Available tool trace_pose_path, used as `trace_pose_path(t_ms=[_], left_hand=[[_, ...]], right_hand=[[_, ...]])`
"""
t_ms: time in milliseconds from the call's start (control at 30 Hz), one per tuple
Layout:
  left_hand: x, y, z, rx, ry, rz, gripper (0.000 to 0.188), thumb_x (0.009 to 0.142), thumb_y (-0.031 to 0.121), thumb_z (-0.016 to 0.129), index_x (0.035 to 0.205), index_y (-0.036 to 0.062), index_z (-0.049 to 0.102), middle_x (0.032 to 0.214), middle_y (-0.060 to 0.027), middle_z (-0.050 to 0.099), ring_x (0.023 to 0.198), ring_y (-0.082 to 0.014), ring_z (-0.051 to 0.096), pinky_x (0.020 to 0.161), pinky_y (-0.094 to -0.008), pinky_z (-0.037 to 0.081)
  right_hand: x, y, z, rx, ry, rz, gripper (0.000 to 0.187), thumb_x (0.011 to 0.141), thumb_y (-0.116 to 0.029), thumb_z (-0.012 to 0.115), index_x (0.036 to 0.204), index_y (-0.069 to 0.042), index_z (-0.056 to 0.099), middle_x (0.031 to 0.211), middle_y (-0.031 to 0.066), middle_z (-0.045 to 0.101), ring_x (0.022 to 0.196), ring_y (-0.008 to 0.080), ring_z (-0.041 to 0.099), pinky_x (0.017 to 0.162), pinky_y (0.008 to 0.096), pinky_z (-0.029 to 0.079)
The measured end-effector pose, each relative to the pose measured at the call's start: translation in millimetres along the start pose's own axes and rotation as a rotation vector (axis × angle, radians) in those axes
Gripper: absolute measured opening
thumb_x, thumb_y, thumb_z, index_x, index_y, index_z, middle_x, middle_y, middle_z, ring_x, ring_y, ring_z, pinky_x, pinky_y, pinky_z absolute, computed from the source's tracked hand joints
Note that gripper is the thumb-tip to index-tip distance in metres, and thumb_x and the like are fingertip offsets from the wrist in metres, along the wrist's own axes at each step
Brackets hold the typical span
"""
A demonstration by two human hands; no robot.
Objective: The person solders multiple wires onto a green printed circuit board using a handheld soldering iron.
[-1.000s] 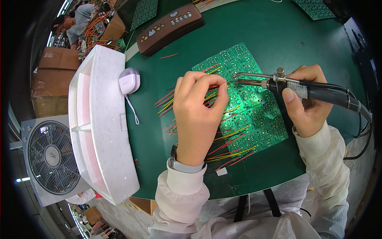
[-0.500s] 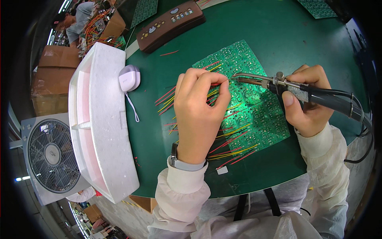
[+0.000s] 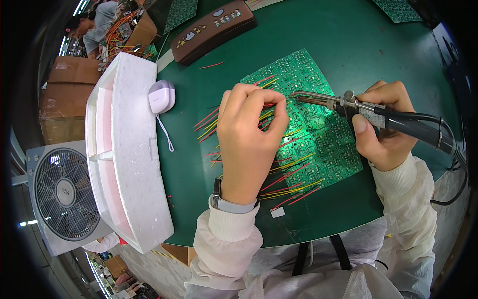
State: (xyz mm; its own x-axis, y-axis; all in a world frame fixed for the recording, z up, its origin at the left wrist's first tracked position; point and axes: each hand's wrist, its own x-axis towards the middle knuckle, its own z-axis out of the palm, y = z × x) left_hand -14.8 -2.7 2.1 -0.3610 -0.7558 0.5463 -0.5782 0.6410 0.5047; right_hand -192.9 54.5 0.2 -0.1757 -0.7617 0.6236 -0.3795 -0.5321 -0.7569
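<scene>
A green circuit board panel (image 3: 326, 149) lies on the table, with red, yellow and black wires (image 3: 286, 178) sticking out along its left side. Over that side, my left hand (image 3: 249, 132) is closed in a pinch on a thin wire, its end close to the board; the fingers hide most of it. My right hand (image 3: 381, 134) grips a soldering iron (image 3: 411, 128) with a metal feed tube clamped to its front. The iron's tip meets the board just right of my left fingertips, where a bright patch lights the panel.
A white foam tray (image 3: 137, 154) stands at the left, beside a lilac case (image 3: 162, 97) with a strap. A brown pencil case (image 3: 214, 31) lies at the back. More boards (image 3: 398, 10) sit at the far edge. The iron's cable (image 3: 463, 174) hangs at the right. A fan (image 3: 64, 192) stands beyond the tray.
Both hands and the soldering iron hold nearly the same place; the iron's tip has shifted very slightly. The person in the far left background has moved a little.
</scene>
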Motion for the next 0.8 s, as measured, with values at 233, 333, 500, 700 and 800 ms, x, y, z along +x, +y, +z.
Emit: trace_pose_path(t_ms=[233, 333, 500, 700, 800], left_hand=[[-0.2, 0.4, 0.8, 0.013, 0.006, 0.006, 0.009, 0.064, -0.001, 0.063, 0.07, 0.0015, 0.058, 0.073, -0.007, 0.053, 0.069, -0.018, 0.053, 0.06, -0.0258, 0.043], [0.2, 1.1, 0.6, 0.026, 0.009, 0.013, 0.009, 0.063, -0.001, 0.063, 0.07, 0.0018, 0.058, 0.072, -0.0069, 0.053, 0.069, -0.0184, 0.053, 0.06, -0.0262, 0.042], [0.5, 1.4, 0.6, 0.042, 0.011, 0.018, 0.009, 0.063, -0.001, 0.063, 0.07, 0.0023, 0.058, 0.072, -0.0065, 0.053, 0.069, -0.0187, 0.052, 0.06, -0.0269, 0.042], [1.1, 2.0, -0.4, 0.065, 0.014, 0.037, 0.01, 0.062, -0.001, 0.064, 0.069, 0.0028, 0.057, 0.072, -0.0061, 0.053, 0.068, -0.0191, 0.051, 0.059, -0.0274, 0.041], [1.7, 3.0, -0.1, 0.088, 0.015, 0.056, 0.011, 0.061, -0.002, 0.064, 0.069, 0.0029, 0.057, 0.071, -0.0058, 0.053, 0.067, -0.0192, 0.05, 0.057, -0.0276, 0.04]], right_hand=[[1.6, 2.1, -2.1, -0.043, -0.017, -0.032, 0.021, 0.06, -0.004, 0.063, 0.076, 0.0, 0.048, 0.057, 0.0005, 0.046, 0.045, 0.0033, 0.035, 0.04, 0.018, 0.027], [1.8, 2.9, -2.2, -0.054, -0.019, -0.039, 0.021, 0.06, -0.004, 0.063, 0.075, 0.0, 0.048, 0.057, 0.0005, 0.045, 0.046, 0.0036, 0.035, 0.04, 0.0184, 0.027], [1.7, 1.7, -1.7, -0.055, -0.01, -0.013, 0.021, 0.06, -0.004, 0.062, 0.075, 0.0, 0.049, 0.057, 0.0003, 0.045, 0.046, 0.0032, 0.035, 0.041, 0.0179, 0.027], [0.7, 0.8, -0.4, 0.002, 0.003, 0.049, 0.021, 0.063, -0.003, 0.062, 0.078, 0.0, 0.048, 0.059, 0.0003, 0.047, 0.047, 0.0023, 0.036, 0.041, 0.017, 0.028], [0.2, 1.0, -2.2, 0.0, -0.012, 0.031, 0.021, 0.063, -0.003, 0.061, 0.08, 0.001, 0.047, 0.06, 0.0007, 0.047, 0.047, 0.0022, 0.037, 0.041, 0.0169, 0.028]])
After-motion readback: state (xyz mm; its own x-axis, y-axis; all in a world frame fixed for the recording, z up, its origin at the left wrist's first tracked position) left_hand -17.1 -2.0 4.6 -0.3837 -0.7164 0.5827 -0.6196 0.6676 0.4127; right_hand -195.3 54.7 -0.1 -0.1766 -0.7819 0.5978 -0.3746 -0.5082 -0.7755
